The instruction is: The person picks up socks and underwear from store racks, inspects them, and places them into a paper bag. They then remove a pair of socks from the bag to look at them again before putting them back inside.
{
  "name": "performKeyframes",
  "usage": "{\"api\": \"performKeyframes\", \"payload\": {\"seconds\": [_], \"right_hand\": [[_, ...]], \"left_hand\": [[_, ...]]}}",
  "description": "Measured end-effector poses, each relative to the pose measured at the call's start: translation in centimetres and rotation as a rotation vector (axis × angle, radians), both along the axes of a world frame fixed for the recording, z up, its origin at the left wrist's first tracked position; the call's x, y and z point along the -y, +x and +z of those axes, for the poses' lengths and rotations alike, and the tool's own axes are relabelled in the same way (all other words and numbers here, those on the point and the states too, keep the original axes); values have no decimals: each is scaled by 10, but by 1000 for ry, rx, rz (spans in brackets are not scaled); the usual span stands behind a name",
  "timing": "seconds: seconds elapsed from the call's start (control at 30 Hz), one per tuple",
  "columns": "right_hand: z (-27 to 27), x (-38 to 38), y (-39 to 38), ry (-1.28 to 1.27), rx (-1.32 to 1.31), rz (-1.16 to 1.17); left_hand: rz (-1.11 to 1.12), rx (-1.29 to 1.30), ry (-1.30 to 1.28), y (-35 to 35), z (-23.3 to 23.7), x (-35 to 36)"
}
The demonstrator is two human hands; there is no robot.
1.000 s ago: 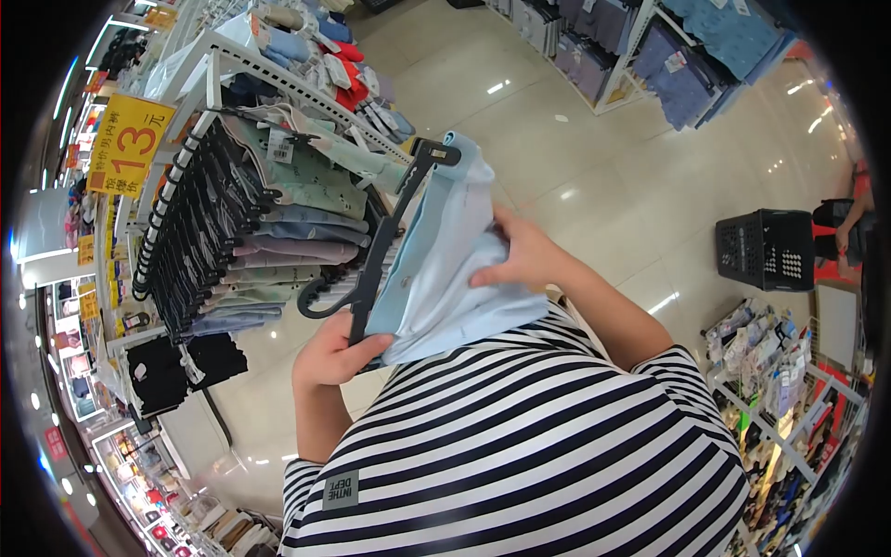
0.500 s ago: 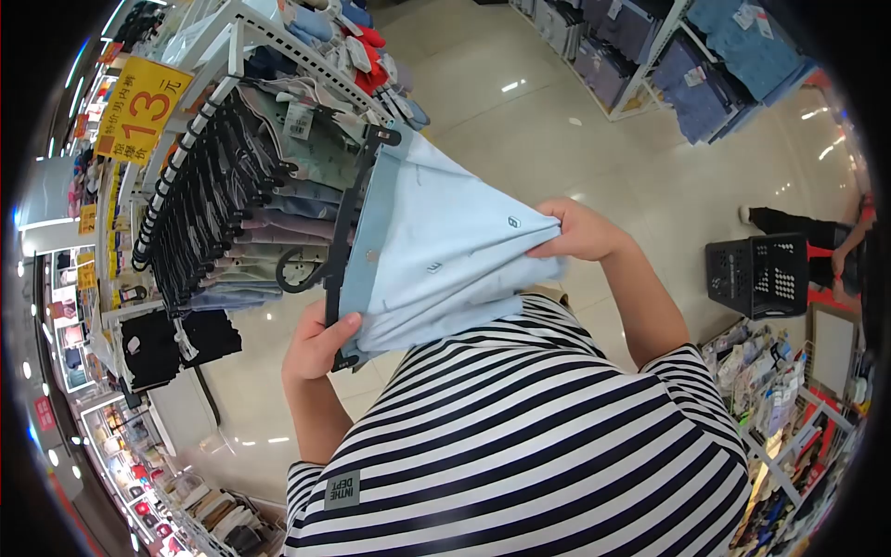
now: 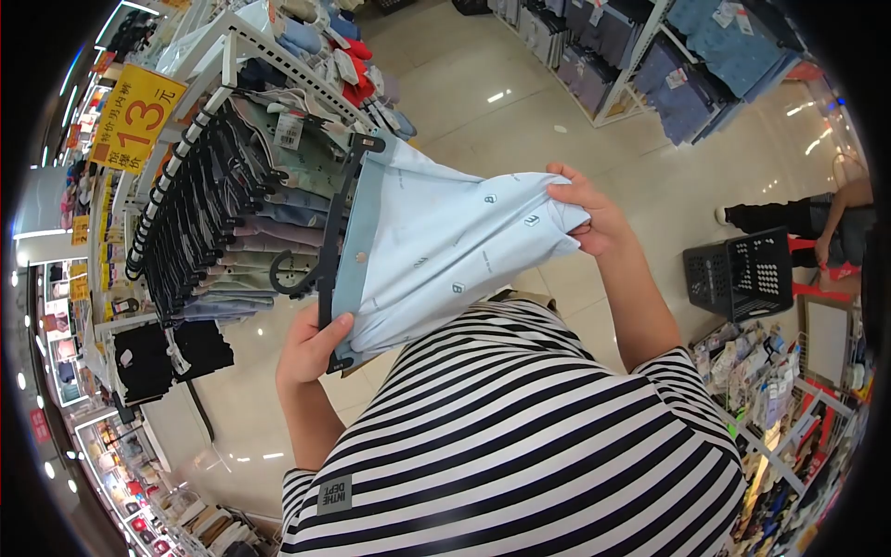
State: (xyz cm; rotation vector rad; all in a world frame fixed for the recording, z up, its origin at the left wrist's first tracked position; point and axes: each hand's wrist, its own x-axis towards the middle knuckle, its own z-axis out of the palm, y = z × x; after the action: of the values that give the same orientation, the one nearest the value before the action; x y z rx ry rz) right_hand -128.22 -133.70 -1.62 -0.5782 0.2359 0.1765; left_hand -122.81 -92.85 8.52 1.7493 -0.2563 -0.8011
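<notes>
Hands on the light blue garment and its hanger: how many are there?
2: the left hand grips the lower end of the hanger; the right hand holds the free end of the light blue garment.

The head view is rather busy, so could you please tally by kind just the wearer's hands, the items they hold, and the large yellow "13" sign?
Hands, left hand and right hand: 2
Light-blue garment: 1
Black hanger: 1
Large yellow sign: 1
Total: 5
</notes>
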Motion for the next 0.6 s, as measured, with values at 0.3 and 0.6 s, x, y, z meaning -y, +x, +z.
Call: {"api": "performKeyframes", "payload": {"seconds": [0.3,0.6], "right_hand": [[-1,14,1,-105,-51,-429],[-21,-20,-1,-392,-77,-615]], "left_hand": [[-36,23,-40,-2,3,17],[-94,145,77,-6,-15,44]]}}
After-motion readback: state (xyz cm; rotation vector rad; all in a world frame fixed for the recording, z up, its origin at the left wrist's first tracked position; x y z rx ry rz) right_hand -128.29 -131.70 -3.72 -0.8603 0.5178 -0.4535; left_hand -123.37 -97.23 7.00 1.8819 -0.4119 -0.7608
